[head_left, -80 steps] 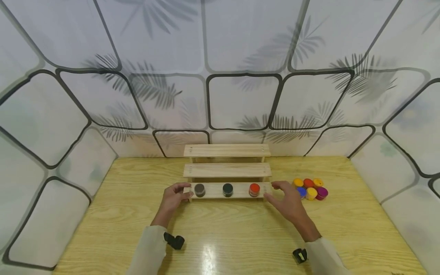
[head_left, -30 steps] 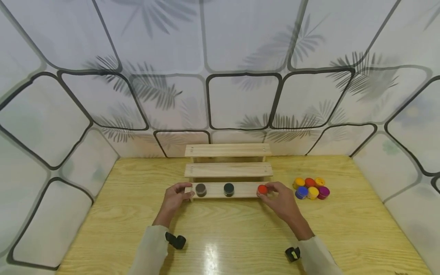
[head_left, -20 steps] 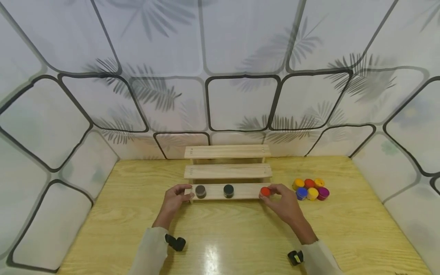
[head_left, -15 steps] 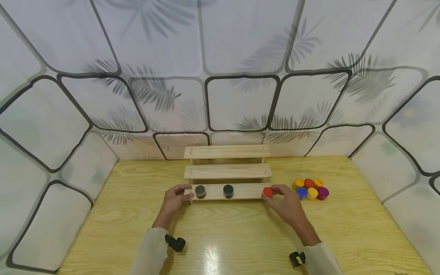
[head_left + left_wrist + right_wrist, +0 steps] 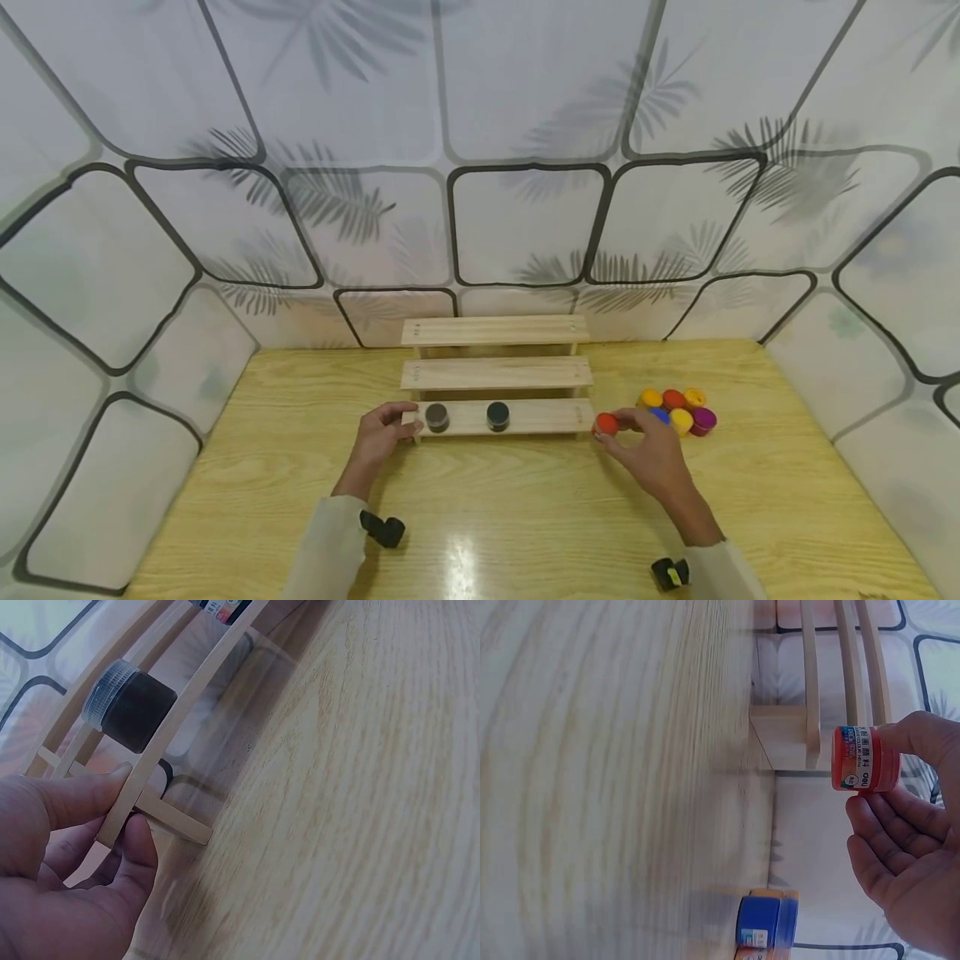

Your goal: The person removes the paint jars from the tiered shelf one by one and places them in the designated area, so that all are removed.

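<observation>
A three-step wooden rack point(image 5: 540, 417) stands at the back of the table. At the left end of its lowest step my left hand point(image 5: 378, 437) grips the board between thumb and fingers. My right hand point(image 5: 652, 454) pinches a red paint jar point(image 5: 606, 424) just off the right end of that step. In the right wrist view the label of the red paint jar point(image 5: 862, 759) faces the camera, and the jar is held clear of the table. A brown paint jar point(image 5: 437, 417) and a dark green or black one point(image 5: 498, 417) stand on the lowest step.
To the right of the rack, several paint jars cluster on the table point(image 5: 480, 508), among them a purple jar point(image 5: 702, 422), a yellow jar point(image 5: 681, 422) and a blue jar point(image 5: 759, 922). A patterned cloth wall point(image 5: 532, 225) closes off the back and sides.
My right hand has taken hold of the red paint jar and carried it right, from the lowest step to beyond its right end. The left hand has stayed on the rack.
</observation>
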### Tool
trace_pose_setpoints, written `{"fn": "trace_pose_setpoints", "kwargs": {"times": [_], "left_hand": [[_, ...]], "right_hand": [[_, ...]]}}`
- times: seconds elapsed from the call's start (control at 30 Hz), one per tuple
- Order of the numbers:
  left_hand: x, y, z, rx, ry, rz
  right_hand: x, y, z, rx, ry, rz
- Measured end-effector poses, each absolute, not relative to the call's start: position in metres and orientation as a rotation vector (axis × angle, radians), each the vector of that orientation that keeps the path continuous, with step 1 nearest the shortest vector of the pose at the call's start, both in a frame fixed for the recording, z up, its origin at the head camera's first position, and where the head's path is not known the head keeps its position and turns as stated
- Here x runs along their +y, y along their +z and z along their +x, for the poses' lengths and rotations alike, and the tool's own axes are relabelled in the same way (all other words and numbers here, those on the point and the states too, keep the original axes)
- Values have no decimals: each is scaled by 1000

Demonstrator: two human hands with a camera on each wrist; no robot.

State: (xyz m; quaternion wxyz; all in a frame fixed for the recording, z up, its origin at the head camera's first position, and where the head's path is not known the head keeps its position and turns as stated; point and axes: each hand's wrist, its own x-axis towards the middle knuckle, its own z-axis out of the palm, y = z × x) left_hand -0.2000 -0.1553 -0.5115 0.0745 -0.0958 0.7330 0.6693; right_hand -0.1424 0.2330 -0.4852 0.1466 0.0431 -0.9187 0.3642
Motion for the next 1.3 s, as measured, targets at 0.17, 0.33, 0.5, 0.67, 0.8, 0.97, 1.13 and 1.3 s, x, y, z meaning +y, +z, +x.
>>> {"fn": "trace_pose_setpoints", "kwargs": {"times": [0.17,0.33,0.5,0.67,0.8,0.97,1.13,1.3], "left_hand": [[-155,-513,-200,2210,2000,-292],[-156,-513,-200,2204,1998,-294],[-155,-512,-200,2207,1990,-297],[-155,-511,-199,2199,1994,-297],[-155,-510,-199,2194,1998,-297],[-154,-509,-199,2202,1987,-312],[-154,-509,-199,2216,1982,-317],[-154,-509,-199,2217,1979,-307]], "right_hand": [[243,-485,-139,-2619,1009,122],[252,-486,-137,-2623,988,89],[259,-488,-134,-2656,1009,27],[268,-489,-132,-2681,988,9],[273,-489,-131,-2686,970,11],[277,-490,-127,-2705,959,-17],[280,-492,-124,-2706,926,-22],[284,-494,-120,-2695,910,-37]]}}
